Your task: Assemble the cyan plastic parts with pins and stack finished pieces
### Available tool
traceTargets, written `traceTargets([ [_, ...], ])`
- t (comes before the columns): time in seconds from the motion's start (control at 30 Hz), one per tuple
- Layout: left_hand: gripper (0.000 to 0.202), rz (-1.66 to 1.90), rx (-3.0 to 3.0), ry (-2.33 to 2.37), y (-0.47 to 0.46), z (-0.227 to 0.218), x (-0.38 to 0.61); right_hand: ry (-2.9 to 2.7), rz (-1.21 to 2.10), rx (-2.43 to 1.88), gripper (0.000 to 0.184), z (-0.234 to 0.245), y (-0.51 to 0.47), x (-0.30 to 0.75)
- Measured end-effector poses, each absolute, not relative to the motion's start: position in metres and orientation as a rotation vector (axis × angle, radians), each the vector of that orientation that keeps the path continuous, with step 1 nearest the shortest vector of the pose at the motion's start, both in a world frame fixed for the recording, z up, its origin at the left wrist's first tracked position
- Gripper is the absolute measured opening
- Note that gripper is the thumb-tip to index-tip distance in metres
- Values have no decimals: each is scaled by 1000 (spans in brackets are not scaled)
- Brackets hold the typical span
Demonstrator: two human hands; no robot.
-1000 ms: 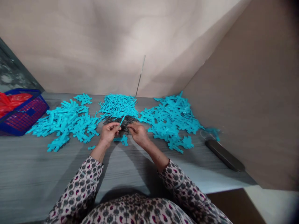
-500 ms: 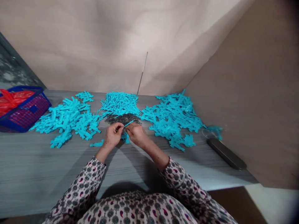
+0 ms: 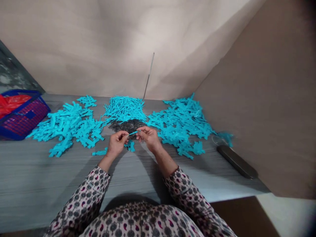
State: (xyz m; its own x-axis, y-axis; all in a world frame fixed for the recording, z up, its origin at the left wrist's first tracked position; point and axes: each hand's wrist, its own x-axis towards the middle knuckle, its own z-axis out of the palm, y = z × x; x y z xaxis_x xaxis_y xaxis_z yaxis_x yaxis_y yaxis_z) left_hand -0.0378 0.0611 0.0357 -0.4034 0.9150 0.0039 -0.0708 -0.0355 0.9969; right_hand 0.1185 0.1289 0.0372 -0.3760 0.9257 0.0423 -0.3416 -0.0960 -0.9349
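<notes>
Between my two hands is a thin turquoise stick (image 3: 133,133), pinched near both ends. My left hand (image 3: 117,142) grips its left end between thumb and fingers. At the other end, the fingertips of my right hand (image 3: 149,137) close on it; whether a small part sits in them I cannot make out. Just below lies a turquoise plastic piece (image 3: 130,145) on the table, partly hidden by my left hand. Another turquoise piece (image 3: 100,152) rests left of my left wrist. Behind my hands spreads a pile of small dark parts (image 3: 123,125).
A heap of turquoise sticks (image 3: 124,108) lies at the back. Turquoise pieces are piled at left (image 3: 66,126) and right (image 3: 185,121). A blue basket (image 3: 27,118) with a red bag stands far left. A dark elongated object (image 3: 237,162) lies right, beside the cardboard wall (image 3: 266,108).
My right hand has shifted slightly right and its fingers now pinch the stick's right end. The stick lies flatter and more in view between both hands. The camera view has shifted slightly.
</notes>
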Motion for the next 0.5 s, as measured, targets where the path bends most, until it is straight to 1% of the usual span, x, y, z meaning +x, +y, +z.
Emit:
traceTargets([
  [0.13,32,1600,819,1420,62,35,-48,-985,1584,-757,32,37,131,126],
  [0.23,39,1589,772,1383,60,38,-51,-987,1539,-738,28,37,128,131],
  [0.5,39,1571,739,1345,59,41,-46,-1017,1521,-709,27,41,118,129],
])
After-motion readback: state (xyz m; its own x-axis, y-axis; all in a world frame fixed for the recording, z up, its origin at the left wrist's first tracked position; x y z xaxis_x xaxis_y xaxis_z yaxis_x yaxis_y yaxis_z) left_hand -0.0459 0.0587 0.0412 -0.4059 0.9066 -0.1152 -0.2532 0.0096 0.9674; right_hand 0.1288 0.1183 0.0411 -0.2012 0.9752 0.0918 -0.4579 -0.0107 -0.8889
